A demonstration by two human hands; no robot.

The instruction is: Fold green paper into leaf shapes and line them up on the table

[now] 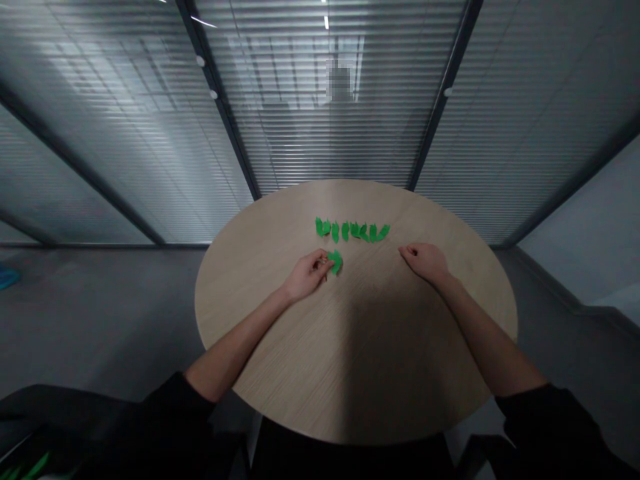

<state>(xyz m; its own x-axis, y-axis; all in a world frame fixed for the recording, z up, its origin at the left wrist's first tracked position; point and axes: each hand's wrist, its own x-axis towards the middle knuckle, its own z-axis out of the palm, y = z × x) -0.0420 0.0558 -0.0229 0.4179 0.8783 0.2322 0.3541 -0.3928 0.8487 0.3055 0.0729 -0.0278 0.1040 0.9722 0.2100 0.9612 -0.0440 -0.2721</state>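
My left hand [306, 275] is closed, with thumb and fingers pinching a green leaf [336, 262] just above or on the table. Part of that leaf is hidden behind the fingertips. Beyond it, several more green leaves [355, 231] lie side by side in a row across the table. To the right of the row my right hand [425, 261] rests in a loose fist on the wood, apart from the leaves, and nothing shows in it.
The oval wooden table [280, 220] stands before a glass partition with blinds [330, 147]. A blue object [9, 277] lies on the grey floor at far left. More green leaves [37, 465] show at the bottom left, beside a dark chair-like shape [60, 400].
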